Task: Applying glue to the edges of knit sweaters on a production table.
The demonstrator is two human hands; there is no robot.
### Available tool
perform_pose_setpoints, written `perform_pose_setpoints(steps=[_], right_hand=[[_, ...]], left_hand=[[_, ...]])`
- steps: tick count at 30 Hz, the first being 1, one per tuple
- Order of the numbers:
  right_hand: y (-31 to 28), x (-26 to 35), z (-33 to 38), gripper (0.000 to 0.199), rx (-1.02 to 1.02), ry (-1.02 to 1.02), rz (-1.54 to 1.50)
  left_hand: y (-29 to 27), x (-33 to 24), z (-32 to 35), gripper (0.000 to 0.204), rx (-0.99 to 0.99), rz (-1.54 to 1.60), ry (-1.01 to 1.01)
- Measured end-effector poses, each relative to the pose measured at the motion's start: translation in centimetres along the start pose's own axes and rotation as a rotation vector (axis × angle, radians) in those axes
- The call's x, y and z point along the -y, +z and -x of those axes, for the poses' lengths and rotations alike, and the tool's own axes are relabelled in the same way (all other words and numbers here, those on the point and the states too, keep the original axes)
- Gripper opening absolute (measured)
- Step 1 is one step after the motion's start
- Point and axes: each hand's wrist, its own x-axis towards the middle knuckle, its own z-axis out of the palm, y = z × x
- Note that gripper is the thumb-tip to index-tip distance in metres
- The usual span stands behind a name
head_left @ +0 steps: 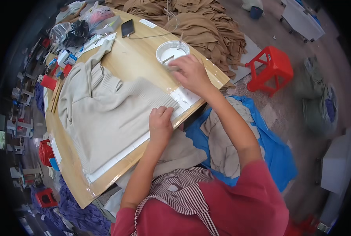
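Left hand (161, 120) curled at the hem of the sweater (104, 122), can't tell if pinching or pressing; sweater spreads left of that grip on the table (124, 59); right hand (189, 74) half-curled by the bowl (159, 48), hold unclear; phone (127, 28) farther out; likely steadying cloth while reaching for bowl; next move calls for a light right pinch, hem kept still.

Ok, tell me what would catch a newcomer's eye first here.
The pale knit garment spread across the wooden table dominates, with the left hand at its right-hand edge and the right hand by a white bowl. Then come the bright red stool at upper right, the blue sheet under bundled cloth below it, and the brown fabric heap beyond the table.
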Motion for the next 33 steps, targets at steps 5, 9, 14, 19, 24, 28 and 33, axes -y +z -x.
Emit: perform_pose_setpoints(steps=[5, 9, 14, 19, 24, 28, 33], right_hand=[[1.2, -0.1, -3.0, 0.024, -0.143, -0.157, 0.627], [1.3, -1.0, -3.6, 0.021, -0.2, -0.019, 0.582], [-1.2, -2.5, -5.3, 0.022, -0.167, 0.099, 0.612], [-2.9, -0.6, -3.1, 0.015, -0.545, -0.031, 0.239], [-1.0, -1.7, 1.5, 0.014, -0.595, -0.007, -0.154], [1.1, 2.0, 8.5, 0.011, -0.492, 0.116, -0.349], [2.7, 4.5, 10.7, 0.007, -0.286, -0.041, -0.108]], left_hand=[[0.8, -0.1, -0.8, 0.034, -0.003, -0.027, 0.002], [0.7, -0.1, -0.7, 0.034, 0.012, -0.052, -0.002], [0.6, 0.1, -0.7, 0.029, 0.081, -0.068, 0.003], [-0.7, -2.7, 0.5, 0.059, 0.1, -0.152, -0.032], [-0.7, -3.0, 1.6, 0.076, 0.173, -0.22, -0.088], [-0.7, -3.1, 1.5, 0.075, 0.188, -0.229, -0.137], [-0.9, -2.9, 1.7, 0.07, 0.185, -0.217, -0.125]])
